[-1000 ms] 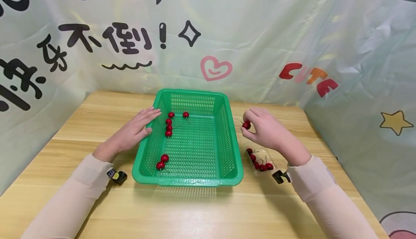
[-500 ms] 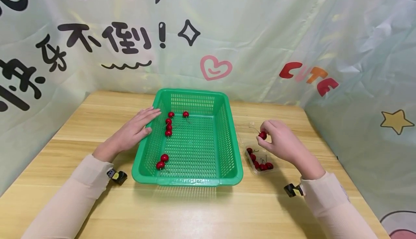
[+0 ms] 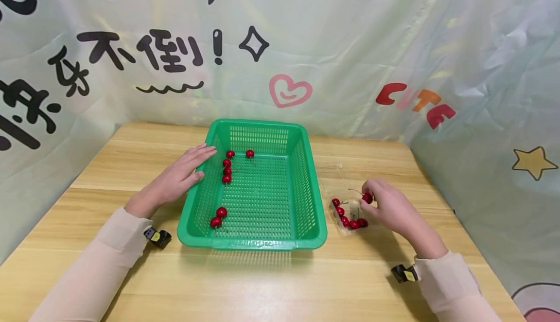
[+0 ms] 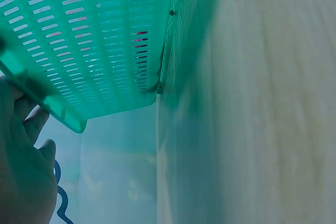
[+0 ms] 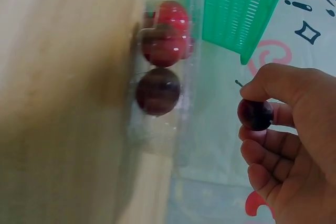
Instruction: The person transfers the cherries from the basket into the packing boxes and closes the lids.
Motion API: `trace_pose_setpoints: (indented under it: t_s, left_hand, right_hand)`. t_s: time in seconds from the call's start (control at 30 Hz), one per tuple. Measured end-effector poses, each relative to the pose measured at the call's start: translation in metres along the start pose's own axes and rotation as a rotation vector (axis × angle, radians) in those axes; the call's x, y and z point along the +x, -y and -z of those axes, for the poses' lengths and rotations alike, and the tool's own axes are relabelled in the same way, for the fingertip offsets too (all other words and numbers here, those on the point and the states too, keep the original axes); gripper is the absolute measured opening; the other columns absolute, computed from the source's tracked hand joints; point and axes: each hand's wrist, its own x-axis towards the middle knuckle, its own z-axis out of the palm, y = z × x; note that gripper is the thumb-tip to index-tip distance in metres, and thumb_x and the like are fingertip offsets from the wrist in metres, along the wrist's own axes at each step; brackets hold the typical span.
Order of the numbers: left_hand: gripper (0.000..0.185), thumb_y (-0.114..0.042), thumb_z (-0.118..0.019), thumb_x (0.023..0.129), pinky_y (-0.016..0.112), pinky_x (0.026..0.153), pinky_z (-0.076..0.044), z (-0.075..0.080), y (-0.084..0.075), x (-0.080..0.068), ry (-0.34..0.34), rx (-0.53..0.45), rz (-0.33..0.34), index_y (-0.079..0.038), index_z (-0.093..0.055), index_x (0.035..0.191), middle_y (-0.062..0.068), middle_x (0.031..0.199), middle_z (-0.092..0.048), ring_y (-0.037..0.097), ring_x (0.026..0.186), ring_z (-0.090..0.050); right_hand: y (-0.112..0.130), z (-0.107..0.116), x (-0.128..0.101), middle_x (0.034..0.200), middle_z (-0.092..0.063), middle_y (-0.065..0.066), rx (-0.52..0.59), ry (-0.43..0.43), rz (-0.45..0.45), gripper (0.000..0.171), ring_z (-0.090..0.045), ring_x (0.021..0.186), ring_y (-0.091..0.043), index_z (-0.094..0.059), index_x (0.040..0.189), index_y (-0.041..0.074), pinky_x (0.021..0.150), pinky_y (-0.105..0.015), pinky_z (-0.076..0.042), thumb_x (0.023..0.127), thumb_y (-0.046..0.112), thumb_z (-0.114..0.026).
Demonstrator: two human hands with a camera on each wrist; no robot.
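My right hand (image 3: 391, 207) pinches a dark red cherry (image 3: 367, 198) by thumb and fingers, its thin stem pointing left. It hovers above the far right corner of a small clear plastic box (image 5: 157, 137). Several cherries (image 3: 340, 211) line the left and near sides of that box. On the left rim of a green mesh basket (image 3: 251, 243), my left hand (image 3: 175, 181) rests with straight fingers. Inside the basket lie several cherries along the left, such as a back-left cherry (image 3: 226, 179) and a front-left cherry (image 3: 216, 222); the rest of its floor is bare.
The box's thin clear lid (image 3: 334, 176) stands open behind it, close to the basket's right wall. All this is on a light wooden table (image 3: 271, 288). Printed fabric walls (image 3: 350, 35) enclose the back and sides.
My right hand has carried the cherry rightward and nearer to me, from beside the basket's right wall to the box's far right corner. The left hand has stayed still.
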Motion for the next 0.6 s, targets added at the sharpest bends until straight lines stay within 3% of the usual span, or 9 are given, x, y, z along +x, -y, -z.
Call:
trace_pose_setpoints:
  t_s: [0.3, 0.6]
  left_hand:
    - [0.051, -0.017, -0.045, 0.102, 0.049, 0.119, -0.009, -0.001, 0.002, -0.001, -0.003, 0.005, 0.001, -0.003, -0.036, 0.15, 0.016, 0.155, -0.034, 0.038, 0.145, -0.019]
    - [0.05, -0.02, -0.043, 0.104, 0.048, 0.119, -0.008, -0.001, 0.001, 0.0, -0.003, 0.003, 0.001, -0.001, -0.037, 0.149, 0.017, 0.155, -0.033, 0.039, 0.145, -0.018]
  right_hand:
    - [-0.007, -0.008, -0.014, 0.087, -0.057, 0.0, -0.015, 0.061, -0.061, 0.018, -0.058, 0.076, -0.021, -0.059, 0.095, 0.009, 0.066, -0.04, -0.049, 0.086, 0.015, -0.074]
    - [-0.012, -0.018, -0.024, 0.083, -0.056, 0.001, -0.078, 0.033, 0.012, 0.019, -0.052, 0.07, -0.015, -0.065, 0.096, 0.008, 0.064, -0.039, -0.048, 0.083, 0.016, -0.077]
